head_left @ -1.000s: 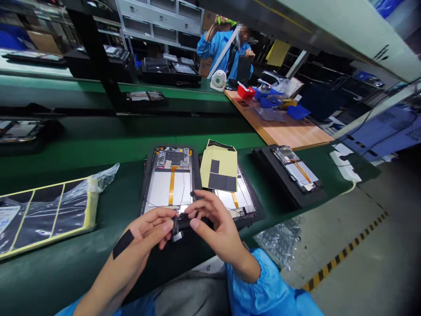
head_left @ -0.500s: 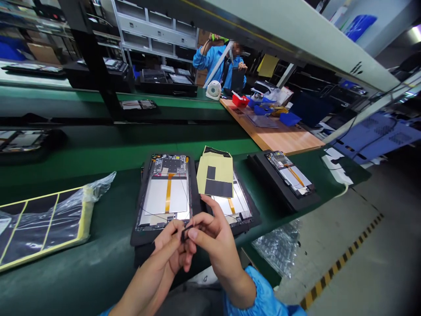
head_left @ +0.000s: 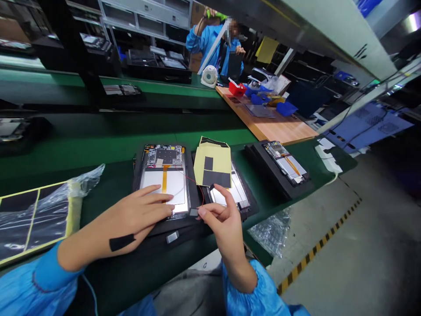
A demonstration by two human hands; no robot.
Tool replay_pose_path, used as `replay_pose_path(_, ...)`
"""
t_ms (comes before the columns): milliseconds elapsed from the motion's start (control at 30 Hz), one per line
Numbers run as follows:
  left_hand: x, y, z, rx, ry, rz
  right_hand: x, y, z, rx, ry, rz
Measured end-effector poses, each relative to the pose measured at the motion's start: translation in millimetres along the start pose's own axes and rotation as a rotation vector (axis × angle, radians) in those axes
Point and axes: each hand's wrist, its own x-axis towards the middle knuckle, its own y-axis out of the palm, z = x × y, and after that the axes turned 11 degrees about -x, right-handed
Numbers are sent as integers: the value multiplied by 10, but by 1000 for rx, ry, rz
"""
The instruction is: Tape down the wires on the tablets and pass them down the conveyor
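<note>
the left hand (head_left: 133, 218) is lying open on the tablet (head_left: 176, 179); the right hand (head_left: 226, 221) is pinching a little gray piece (head_left: 194, 212).

My left hand (head_left: 141, 213) is at 8 o'clock, bare and palm down, its back turned up to view. Its fingers are extended and slightly spread, pointing between 2 and 3 o'clock, and my left forearm slopes in from 8 o'clock. My right hand (head_left: 226, 219), also bare, is between 5 and 6 o'clock, with its forearm rising from 5 o'clock. Its thumb reaches toward 10 o'clock, closed in a light pinch, while the index finger arches above, tip toward 10 o'clock. The two hands are near each other, not touching.
</note>
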Motion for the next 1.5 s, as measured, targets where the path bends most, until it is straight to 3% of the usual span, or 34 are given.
replay_pose_path(133, -122, -91, 127, -59, 48, -6, -3, 126, -41, -67, -17, 52)
replay_pose_path(400, -170, 93, 130, -71, 75, -83, 55, 160, 39, -318, -79, 147)
replay_pose_path(667, -139, 110, 85, -87, 102, -142, 35, 246, -2, -422, -159, 78)
replay_pose_path(900, 23, 60, 72, -64, 179, -96, -25, 253, -40, -554, -270, 32)
replay_pose_path(1100, 3, 76, 70, -91, 138, -89, -33, 198, -149, -684, -354, -88)
replay_pose_path(1267, -63, 166, 15, 53, 102, -51, -25, 205, -230, -739, -464, -100)
replay_pose_path(1400, -79, 209, -57, 162, 111, -46, -1, 205, -244, -707, -494, -57)
replay_pose_path(1500, -56, 195, -102, 225, 105, -72, -8, 134, -170, -543, -433, -89)
